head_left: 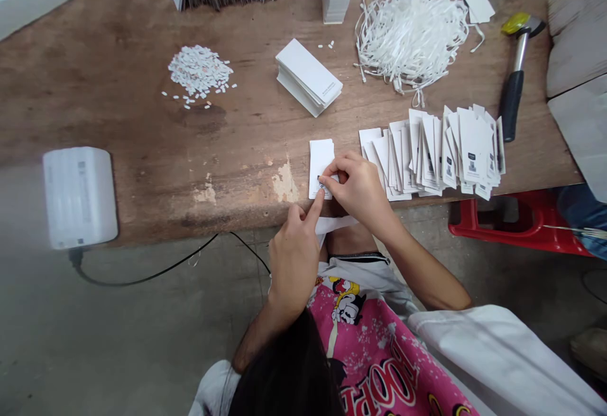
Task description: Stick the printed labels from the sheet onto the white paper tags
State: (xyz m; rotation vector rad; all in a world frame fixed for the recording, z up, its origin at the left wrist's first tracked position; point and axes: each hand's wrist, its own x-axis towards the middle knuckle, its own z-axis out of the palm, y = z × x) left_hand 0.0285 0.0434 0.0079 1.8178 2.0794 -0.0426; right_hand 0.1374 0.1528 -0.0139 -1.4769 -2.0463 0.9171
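A white card (321, 154) lies near the table's front edge, with small dark print at its lower end. My left hand (296, 248) rests its outstretched index fingertip on the card's lower edge, the other fingers curled. From the right, my right hand (358, 188) pinches thumb and index finger together over the printed part; whatever is between them is too small to make out. Right of my right hand, a long row of overlapping white cards (431, 150) lies along the edge. Behind the single card is a stack of blank-looking cards (308, 74).
Small white pieces (199, 74) form a pile at the left. White looped strings (410, 33) are heaped at the back right, near a hammer (513, 93). A white device (80, 198) with a cable stands far left. A red stool (526, 223) is below the right edge.
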